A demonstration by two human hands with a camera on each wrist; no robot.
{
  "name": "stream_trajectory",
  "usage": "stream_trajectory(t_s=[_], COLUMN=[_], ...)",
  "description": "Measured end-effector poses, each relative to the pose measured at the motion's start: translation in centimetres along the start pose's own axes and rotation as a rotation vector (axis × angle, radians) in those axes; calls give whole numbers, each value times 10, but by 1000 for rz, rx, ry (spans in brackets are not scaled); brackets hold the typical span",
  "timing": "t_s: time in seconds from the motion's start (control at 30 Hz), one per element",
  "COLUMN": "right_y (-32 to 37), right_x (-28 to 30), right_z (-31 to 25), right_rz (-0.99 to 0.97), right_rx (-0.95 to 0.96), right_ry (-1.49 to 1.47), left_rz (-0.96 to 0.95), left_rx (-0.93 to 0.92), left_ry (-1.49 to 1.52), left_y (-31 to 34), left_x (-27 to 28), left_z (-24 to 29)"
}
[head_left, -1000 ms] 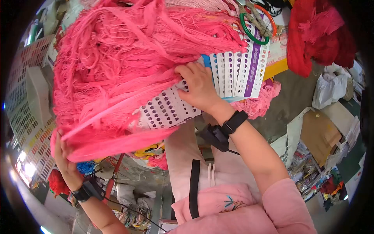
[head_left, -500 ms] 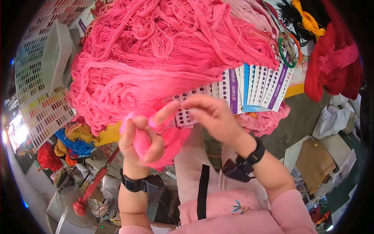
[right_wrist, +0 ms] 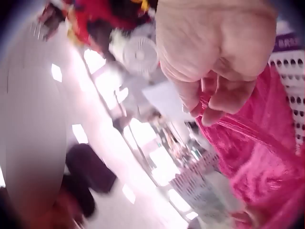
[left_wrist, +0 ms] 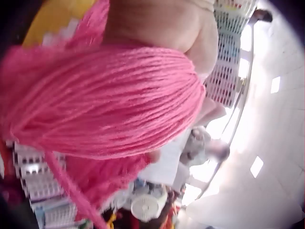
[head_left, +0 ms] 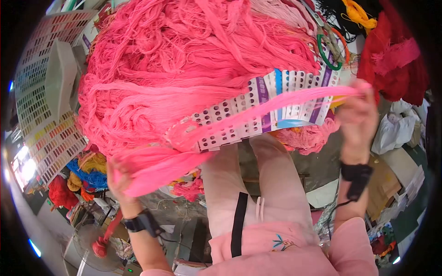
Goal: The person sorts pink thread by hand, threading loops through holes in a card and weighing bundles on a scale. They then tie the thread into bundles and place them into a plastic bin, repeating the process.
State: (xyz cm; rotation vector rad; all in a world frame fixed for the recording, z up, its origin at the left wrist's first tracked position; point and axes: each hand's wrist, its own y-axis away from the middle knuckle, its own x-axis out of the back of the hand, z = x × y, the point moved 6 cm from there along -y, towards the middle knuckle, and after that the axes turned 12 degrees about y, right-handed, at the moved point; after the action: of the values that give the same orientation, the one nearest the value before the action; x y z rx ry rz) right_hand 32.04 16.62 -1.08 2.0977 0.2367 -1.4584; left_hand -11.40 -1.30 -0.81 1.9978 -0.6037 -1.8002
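Observation:
In the head view my left hand (head_left: 120,181), at the lower left, holds a pink yarn skein (head_left: 161,171). Its thick loop covers most of the fingers in the left wrist view, where the yarn (left_wrist: 119,100) bulges over the hand (left_wrist: 157,24). Far to the right, my right hand (head_left: 359,118) is blurred by motion and pinches the end of a long pink strand (head_left: 276,102). That strand runs taut from the skein across the punched cards (head_left: 230,117). Curled fingertips (right_wrist: 214,114) grip the yarn in the right wrist view.
A big heap of pink yarn (head_left: 184,60) covers the work surface. Green-handled scissors (head_left: 328,57) lie at its right end, with dark red yarn (head_left: 391,69) hanging beyond. Colour charts (head_left: 46,101) and a white tray (head_left: 61,83) stand left; a fan (head_left: 96,244) sits below.
My right hand left the cards, came to the left hand, then swung far right, drawing the strand out. The left hand moved in toward the middle, then back left with the skein.

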Motion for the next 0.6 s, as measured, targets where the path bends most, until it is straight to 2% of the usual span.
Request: stream_trajectory(t_s=[0.07, 0.1, 0.13, 0.2, 0.23, 0.27, 0.3, 0.33, 0.37, 0.4, 0.43, 0.47, 0.5, 0.53, 0.6], right_y=[29, 44, 67, 152, 150, 131, 116, 97, 57, 28, 4, -14, -30, -44, -59], right_x=[18, 37, 55, 106, 90, 59, 29, 45, -10, 27, 20, 28, 29, 32, 36], right_z=[-79, -133, -191, -339, -343, -324, -295, -269, -161, -132, -90, -47, -15, 9, 38], right_rz=[34, 69, 105, 759, 757, 448, 146, 416, 522, 450, 492, 502, 331, 197, 210], right_rx=[162, 331, 499, 753, 757, 665, 567, 534, 647, 564, 349, 174, 74, 152, 316], right_ry=[226, 422, 618, 890, 896, 923, 932, 1123, 2118, 1193, 1737, 1455, 1577, 1669, 1814], left_rz=[502, 502, 551, 409, 168, -50, 103, 96, 87, 246, 276, 296, 207, 343, 263], left_rx=[-770, -761, -911, -860, -600, -334, -469, -334, -195, -210, -124, 6, 184, 55, 143], left_ry=[-513, -514, -907, -1314, -881, -445, -441, -326, -211, -371, -310, -424, -239, -312, -606], left_y=[73, 130, 160, 176, 144, 97, 61, 16, -22, -45, -76, -100, -120, -130, -153], left_x=[51, 84, 95, 54, 33, -2, -12, -17, -19, 5, 14, 27, 18, 16, 6], left_z=[119, 177, 258, 271, 244, 192, 156, 99, 55, 49, 3, -24, -79, -110, -160])
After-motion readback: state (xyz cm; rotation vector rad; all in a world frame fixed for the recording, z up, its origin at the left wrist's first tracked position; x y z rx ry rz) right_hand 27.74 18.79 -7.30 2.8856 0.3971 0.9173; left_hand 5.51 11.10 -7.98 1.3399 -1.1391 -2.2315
